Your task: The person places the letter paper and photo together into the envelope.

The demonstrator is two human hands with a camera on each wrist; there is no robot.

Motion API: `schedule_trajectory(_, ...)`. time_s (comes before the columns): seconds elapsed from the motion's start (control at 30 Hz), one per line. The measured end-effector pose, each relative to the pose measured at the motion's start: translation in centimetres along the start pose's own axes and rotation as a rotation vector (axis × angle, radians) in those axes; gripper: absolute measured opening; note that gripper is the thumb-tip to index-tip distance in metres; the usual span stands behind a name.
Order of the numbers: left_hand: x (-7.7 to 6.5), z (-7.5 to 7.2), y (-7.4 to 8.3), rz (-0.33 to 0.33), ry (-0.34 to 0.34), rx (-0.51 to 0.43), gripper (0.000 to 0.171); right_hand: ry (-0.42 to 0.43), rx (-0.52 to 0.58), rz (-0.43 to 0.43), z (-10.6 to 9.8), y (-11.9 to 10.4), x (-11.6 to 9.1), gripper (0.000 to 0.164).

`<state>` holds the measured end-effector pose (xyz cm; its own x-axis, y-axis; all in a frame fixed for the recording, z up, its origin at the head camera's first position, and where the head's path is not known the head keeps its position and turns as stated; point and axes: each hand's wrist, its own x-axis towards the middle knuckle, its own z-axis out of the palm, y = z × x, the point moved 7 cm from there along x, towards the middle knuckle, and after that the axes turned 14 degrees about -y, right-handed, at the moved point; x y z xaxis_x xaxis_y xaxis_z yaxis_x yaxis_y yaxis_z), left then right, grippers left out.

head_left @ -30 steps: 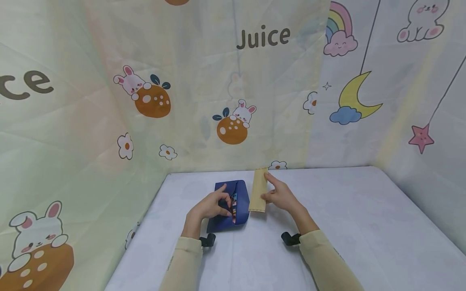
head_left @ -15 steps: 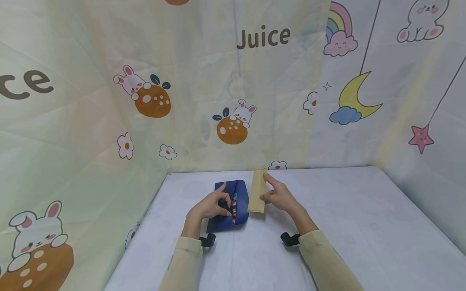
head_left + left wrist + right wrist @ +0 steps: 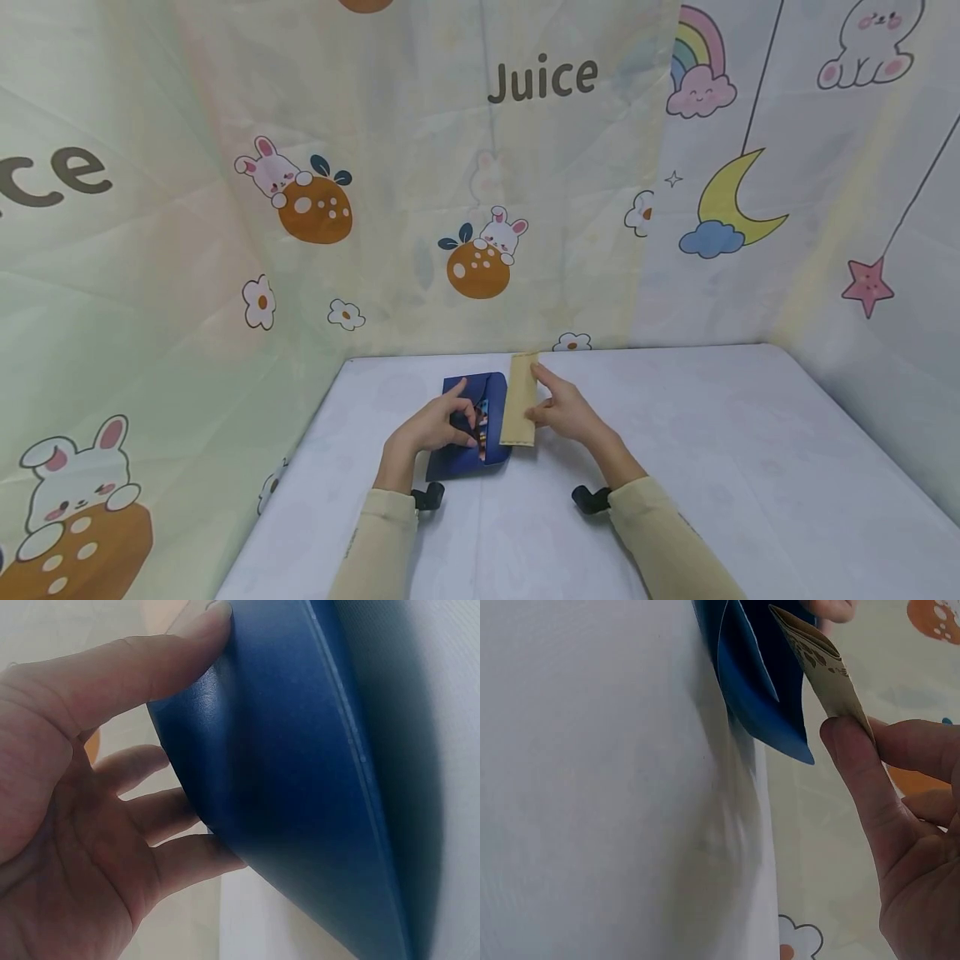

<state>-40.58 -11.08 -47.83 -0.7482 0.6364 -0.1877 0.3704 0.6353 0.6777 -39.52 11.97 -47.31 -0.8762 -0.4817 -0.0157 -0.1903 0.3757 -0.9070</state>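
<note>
A dark blue envelope (image 3: 497, 435) is propped above the white table, its pointed flap open toward the right. My left hand (image 3: 435, 425) pinches its edge; in the left wrist view the thumb lies on the blue face (image 3: 277, 757) and the other fingers are behind. Something with a colourful print (image 3: 483, 421) shows inside the opening. My right hand (image 3: 567, 408) pinches a folded tan paper (image 3: 518, 404) between thumb and fingers. In the right wrist view, brown patterning marks this folded paper (image 3: 825, 675), and its far end is at the mouth of the envelope (image 3: 757, 712).
A white-covered table (image 3: 675, 483) extends under both arms. Printed fabric walls (image 3: 405, 183) stand behind it and at both sides. Black wrist mounts (image 3: 592, 500) sit at the cuffs of the tan sleeves.
My right hand has moved left and slightly nearer with the folded tan paper, which now overlaps the envelope's flap in the head view. My left hand and the envelope have hardly moved.
</note>
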Motion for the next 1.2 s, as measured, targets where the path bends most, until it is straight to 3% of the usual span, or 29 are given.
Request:
schedule_trajectory(0.37,-0.1,-0.1,0.2,0.005,0.000,0.011,0.030,-0.024,-0.034,-0.027,1.4,-1.0,0.2,0.093)
schedule_trajectory(1.2,-0.1,-0.1,0.2,-0.007,-0.003,-0.012,0.028,-0.039,-0.068,-0.018,2.6,-1.5,0.4,0.098)
